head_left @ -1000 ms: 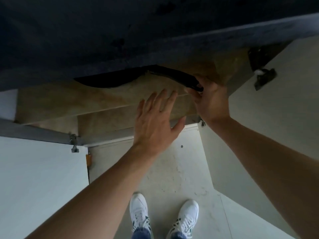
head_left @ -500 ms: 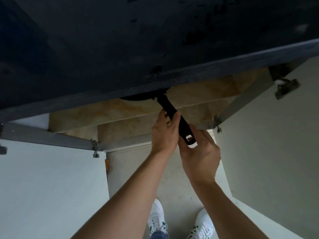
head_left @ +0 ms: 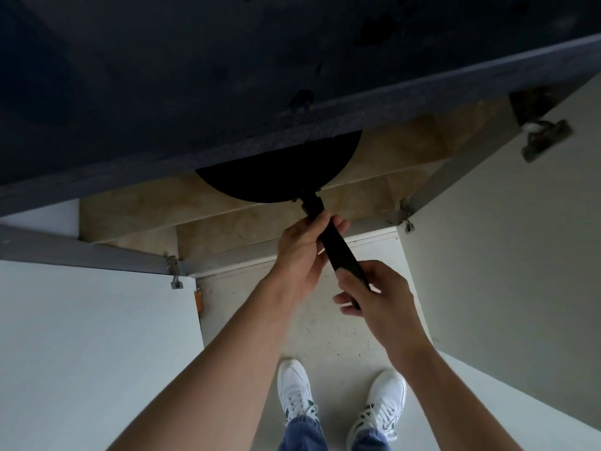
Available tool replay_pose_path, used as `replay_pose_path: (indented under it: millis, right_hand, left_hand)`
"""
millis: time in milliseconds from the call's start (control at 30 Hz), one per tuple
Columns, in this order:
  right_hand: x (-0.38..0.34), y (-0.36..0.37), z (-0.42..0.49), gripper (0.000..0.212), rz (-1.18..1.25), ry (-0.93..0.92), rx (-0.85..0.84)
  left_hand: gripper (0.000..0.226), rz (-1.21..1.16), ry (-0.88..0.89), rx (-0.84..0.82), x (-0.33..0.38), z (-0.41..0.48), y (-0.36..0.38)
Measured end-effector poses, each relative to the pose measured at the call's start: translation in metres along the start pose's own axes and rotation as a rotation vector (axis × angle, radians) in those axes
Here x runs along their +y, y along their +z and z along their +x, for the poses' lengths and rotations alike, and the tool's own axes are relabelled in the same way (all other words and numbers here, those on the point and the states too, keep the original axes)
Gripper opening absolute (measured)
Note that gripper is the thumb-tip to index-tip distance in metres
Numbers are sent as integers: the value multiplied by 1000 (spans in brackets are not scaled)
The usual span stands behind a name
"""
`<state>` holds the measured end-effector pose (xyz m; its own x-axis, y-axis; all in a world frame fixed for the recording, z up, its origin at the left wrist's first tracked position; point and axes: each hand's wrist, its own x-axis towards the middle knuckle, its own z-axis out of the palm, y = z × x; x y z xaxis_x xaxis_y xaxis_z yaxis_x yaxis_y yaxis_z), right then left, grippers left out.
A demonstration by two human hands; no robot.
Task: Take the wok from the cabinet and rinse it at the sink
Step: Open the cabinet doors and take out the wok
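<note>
A black wok (head_left: 279,170) sticks halfway out of the open cabinet (head_left: 374,151) under the dark countertop (head_left: 227,76); its far half is hidden by the counter edge. Its long black handle (head_left: 335,242) points toward me. My left hand (head_left: 302,252) is wrapped around the handle's upper part near the bowl. My right hand (head_left: 377,294) grips the handle's lower end. No sink is in view.
Two white cabinet doors stand open, one at the left (head_left: 81,336) and one at the right (head_left: 507,239), with metal hinges. Tan tiled cabinet floor lies beneath the wok. My feet in white sneakers (head_left: 297,395) stand on the pale floor between the doors.
The wok has slid out of the cabinet toward me, so much of its bowl now shows. Both hands went from reaching in to gripping the handle and pulling back.
</note>
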<state>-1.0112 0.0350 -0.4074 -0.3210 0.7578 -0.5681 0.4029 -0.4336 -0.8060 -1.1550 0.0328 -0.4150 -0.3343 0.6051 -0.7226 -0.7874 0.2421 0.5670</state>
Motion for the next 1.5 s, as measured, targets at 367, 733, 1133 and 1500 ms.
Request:
replay_pose_path:
  millis: [367, 733, 1133, 1500]
  right_hand:
    - [-19, 27, 29, 9, 101, 185, -368]
    - [7, 52, 28, 24, -109, 7, -183]
    - [19, 60, 19, 30, 91, -86, -204]
    - [26, 61, 18, 30, 103, -115, -171]
  left_hand:
    - [27, 128, -4, -138, 6, 8, -29]
    - [25, 211, 47, -159, -5, 23, -37]
    - [17, 258, 18, -205, 1, 25, -46]
    - [21, 201, 60, -218, -13, 22, -43]
